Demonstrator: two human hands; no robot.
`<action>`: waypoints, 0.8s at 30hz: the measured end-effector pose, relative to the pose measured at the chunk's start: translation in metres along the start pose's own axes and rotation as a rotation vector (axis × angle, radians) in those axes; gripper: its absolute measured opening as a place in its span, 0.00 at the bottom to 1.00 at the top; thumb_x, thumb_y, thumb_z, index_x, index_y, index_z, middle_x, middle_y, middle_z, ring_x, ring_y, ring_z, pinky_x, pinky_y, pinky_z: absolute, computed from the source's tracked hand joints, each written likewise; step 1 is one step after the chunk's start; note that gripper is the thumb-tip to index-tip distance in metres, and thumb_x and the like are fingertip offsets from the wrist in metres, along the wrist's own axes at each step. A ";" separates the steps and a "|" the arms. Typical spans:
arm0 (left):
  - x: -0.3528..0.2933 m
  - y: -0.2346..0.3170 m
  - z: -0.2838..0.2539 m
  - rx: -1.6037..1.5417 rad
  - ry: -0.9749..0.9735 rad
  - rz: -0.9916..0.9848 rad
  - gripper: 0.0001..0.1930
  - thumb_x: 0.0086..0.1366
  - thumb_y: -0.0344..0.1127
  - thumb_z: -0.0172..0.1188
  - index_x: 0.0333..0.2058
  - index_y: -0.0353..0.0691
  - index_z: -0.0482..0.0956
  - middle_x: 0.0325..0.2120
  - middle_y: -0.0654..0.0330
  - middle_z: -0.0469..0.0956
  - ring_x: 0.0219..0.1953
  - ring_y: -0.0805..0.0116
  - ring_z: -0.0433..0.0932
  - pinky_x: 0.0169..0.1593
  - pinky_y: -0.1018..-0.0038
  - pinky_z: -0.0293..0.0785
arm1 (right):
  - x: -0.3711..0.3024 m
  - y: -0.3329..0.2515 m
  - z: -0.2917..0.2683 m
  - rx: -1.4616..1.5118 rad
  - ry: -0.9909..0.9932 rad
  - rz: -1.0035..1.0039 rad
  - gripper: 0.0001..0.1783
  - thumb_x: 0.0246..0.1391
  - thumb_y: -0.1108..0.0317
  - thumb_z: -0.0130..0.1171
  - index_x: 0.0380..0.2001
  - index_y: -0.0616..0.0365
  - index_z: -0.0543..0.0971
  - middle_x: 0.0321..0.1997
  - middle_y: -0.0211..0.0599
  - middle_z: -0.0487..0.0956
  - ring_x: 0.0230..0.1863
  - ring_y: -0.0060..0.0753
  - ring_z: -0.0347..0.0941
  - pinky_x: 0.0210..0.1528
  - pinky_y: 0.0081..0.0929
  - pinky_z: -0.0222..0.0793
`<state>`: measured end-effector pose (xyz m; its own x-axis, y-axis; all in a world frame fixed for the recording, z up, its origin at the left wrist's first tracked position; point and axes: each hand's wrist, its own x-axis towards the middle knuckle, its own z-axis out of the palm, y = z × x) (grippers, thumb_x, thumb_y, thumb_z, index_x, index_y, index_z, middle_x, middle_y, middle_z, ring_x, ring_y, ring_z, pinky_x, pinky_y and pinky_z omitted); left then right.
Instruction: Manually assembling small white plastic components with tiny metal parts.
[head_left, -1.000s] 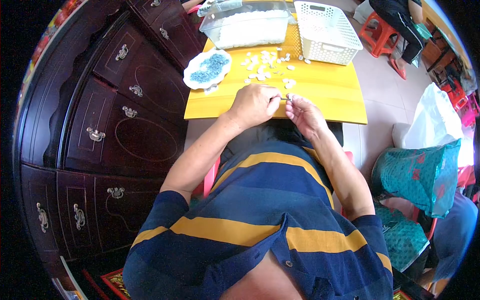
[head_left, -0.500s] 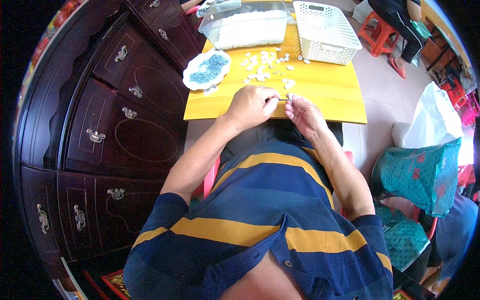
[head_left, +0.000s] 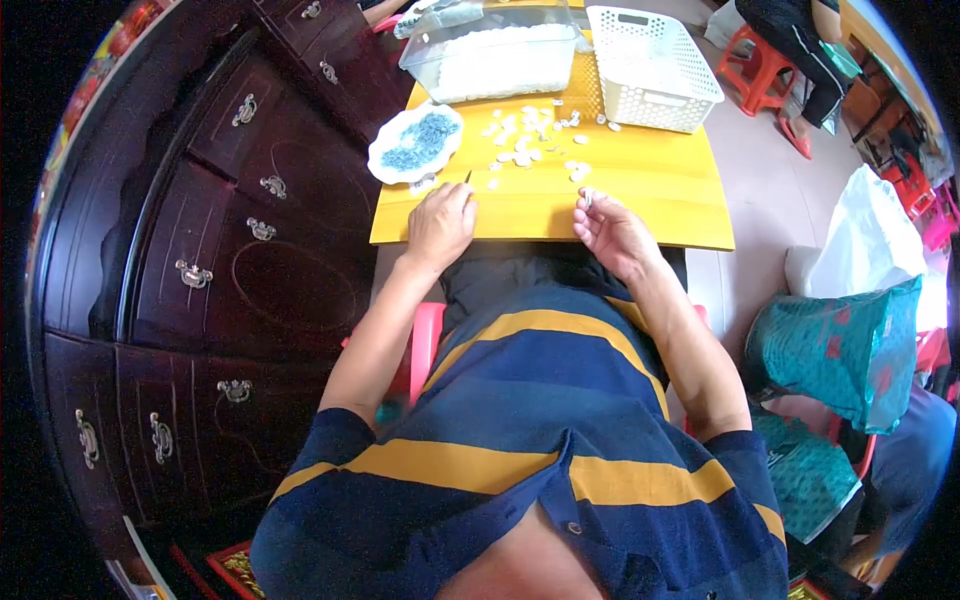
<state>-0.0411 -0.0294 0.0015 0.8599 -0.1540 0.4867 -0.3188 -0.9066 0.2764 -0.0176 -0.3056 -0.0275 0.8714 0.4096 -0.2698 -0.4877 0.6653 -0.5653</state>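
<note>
My left hand [head_left: 440, 225] rests near the front left of the yellow table [head_left: 520, 212], fingers closed around a thin dark pointed tool [head_left: 468, 177] whose tip points away from me. Between the thumb and fingertips of my right hand [head_left: 614, 232] is a small whitish piece [head_left: 587, 199], too small to make out fully. Several small white oval pieces [head_left: 522, 158] lie scattered ahead of both hands. Left of them, a scalloped white plate [head_left: 382, 168] holds a heap of small bluish bits [head_left: 428, 138].
At the table's back stand a clear plastic bin [head_left: 430, 82] with white contents and a white perforated basket [head_left: 670, 112]. Dark wooden drawers [head_left: 200, 330] flank me on the left. To the right are teal bags [head_left: 830, 345], a white bag [head_left: 865, 230], and a person on a red stool [head_left: 752, 85].
My left hand has moved left, away from my right hand, with the thin tool now pointing forward. My right hand stays nearly in place, still pinching the small piece.
</note>
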 end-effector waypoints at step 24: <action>0.026 0.108 -0.006 -0.270 0.186 0.300 0.07 0.51 0.33 0.66 0.31 0.42 0.81 0.28 0.59 0.77 0.31 0.58 0.79 0.34 0.66 0.76 | -0.009 0.006 0.016 0.058 -0.200 -0.061 0.10 0.63 0.66 0.53 0.45 0.55 0.74 0.39 0.31 0.79 0.40 0.26 0.77 0.44 0.25 0.75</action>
<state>-0.0553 -0.1292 0.0491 0.6350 -0.2987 0.7124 -0.6572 -0.6935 0.2951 -0.0293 -0.2953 -0.0160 0.8743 0.4799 -0.0732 -0.4420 0.7248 -0.5285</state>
